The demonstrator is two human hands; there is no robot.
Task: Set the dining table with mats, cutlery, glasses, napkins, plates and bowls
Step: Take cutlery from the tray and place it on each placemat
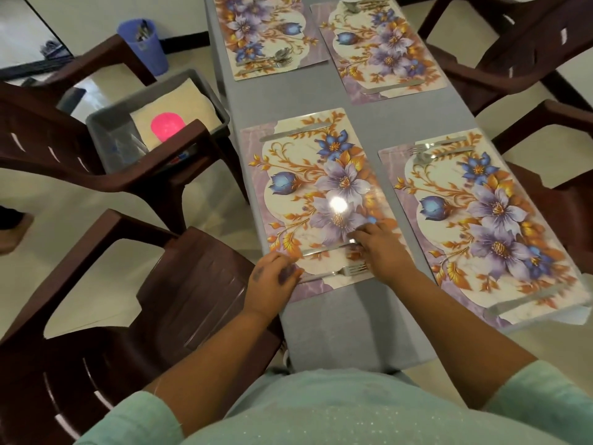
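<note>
Four floral mats lie on the grey table (pixel 340 319). On the near-left mat (pixel 308 175) a knife (pixel 295 131) lies across the far end. A spoon (pixel 324 251) and a fork (pixel 346 270) lie side by side across the near end. My left hand (pixel 272 279) sits at the mat's left edge, its curled fingers on the end of the fork's handle. My right hand (pixel 380 248) rests on the mat with its fingertips pinching the spoon's head end. The near-right mat (pixel 481 220) and the two far mats (pixel 263 33) carry cutlery too.
Dark brown plastic chairs (pixel 154 316) stand along both long sides. A grey tub (pixel 106 130) on the left chair holds folded napkins (pixel 192 101) and a pink cup (pixel 167 125). A blue cup (pixel 146 46) with cutlery stands further back on the left.
</note>
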